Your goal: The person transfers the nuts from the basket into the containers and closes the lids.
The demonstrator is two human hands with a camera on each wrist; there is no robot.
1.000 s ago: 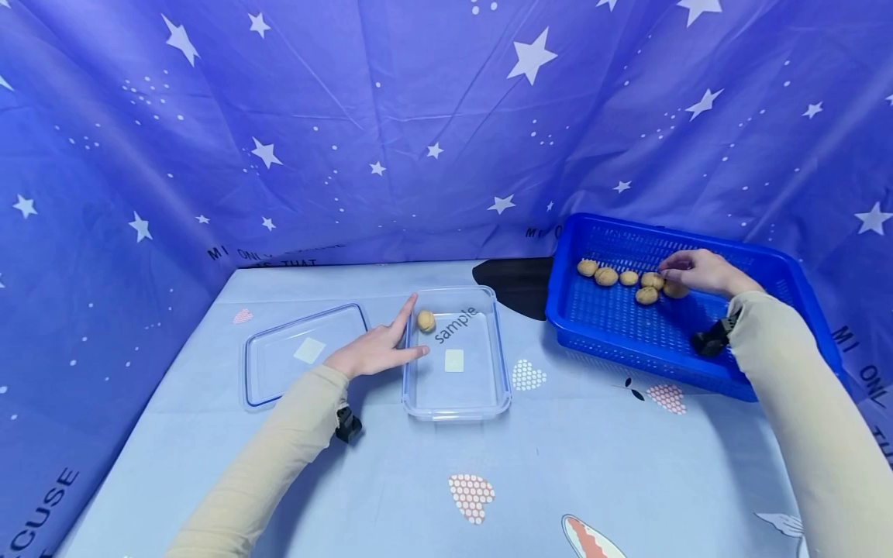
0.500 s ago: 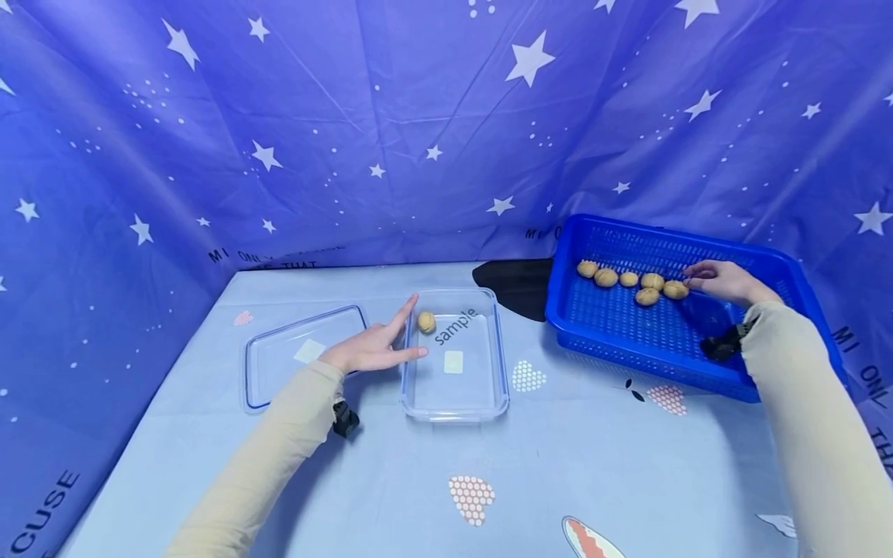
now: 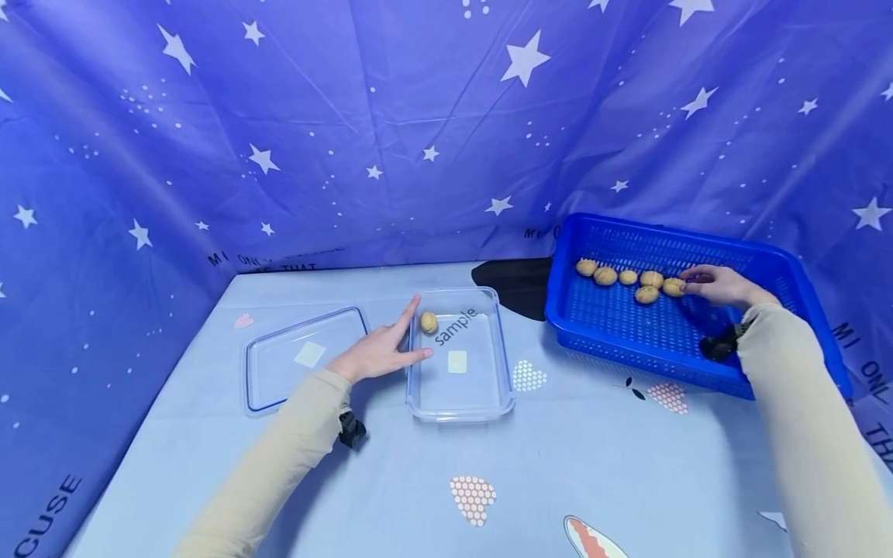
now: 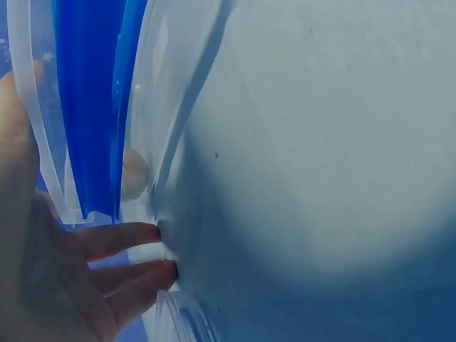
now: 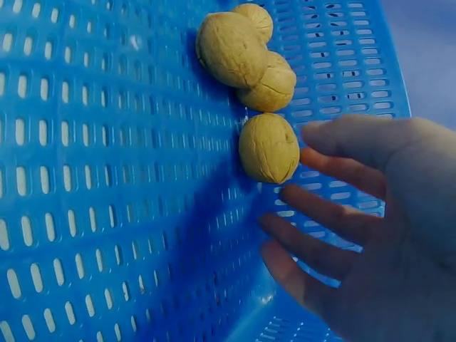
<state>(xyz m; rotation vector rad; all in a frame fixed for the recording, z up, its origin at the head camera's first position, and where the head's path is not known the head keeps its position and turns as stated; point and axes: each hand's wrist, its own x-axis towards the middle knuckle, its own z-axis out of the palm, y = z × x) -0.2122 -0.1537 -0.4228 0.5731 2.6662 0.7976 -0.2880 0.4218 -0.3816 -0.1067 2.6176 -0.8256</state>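
Observation:
In the head view my left hand (image 3: 377, 350) lies against the left wall of a clear rectangular food container (image 3: 460, 403), its index finger and thumb spread along the rim. One walnut (image 3: 429, 322) sits inside, near the far left corner. The left wrist view shows my fingers (image 4: 117, 241) reaching along the container's outer side. My right hand (image 3: 725, 285) is inside the blue basket, beside the rightmost walnut (image 3: 673, 287). In the right wrist view the thumb and fingers are spread at one side of that walnut (image 5: 269, 148), close to it; contact is hard to tell.
Several more walnuts (image 3: 605, 276) lie in a row in the blue perforated basket (image 3: 628, 349). A clear lid with a blue seal (image 3: 279, 372) rests left of the container. Starry blue curtains (image 3: 418, 116) enclose the table's back and sides.
My right hand first moves right, away from the walnuts, then back slightly left to the rightmost one. The left hand stays at the container, which has shifted very slightly right in view.

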